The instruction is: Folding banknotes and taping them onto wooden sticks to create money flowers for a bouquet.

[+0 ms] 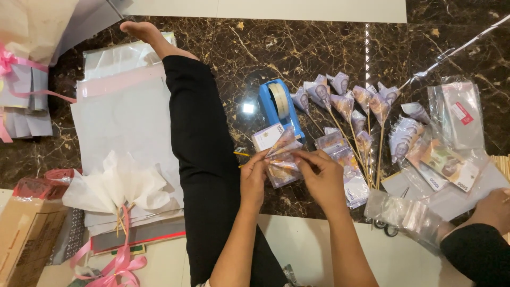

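In the head view, the left hand and right hand together pinch a folded banknote in plastic, held above the floor beside the blue tape dispenser; many finished notes on sticks lie right, flat banknotes remain unfolded

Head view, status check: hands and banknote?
Left hand and right hand both pinching folded banknote in clear sleeve. Blue tape dispenser just beyond. Nothing blocking.
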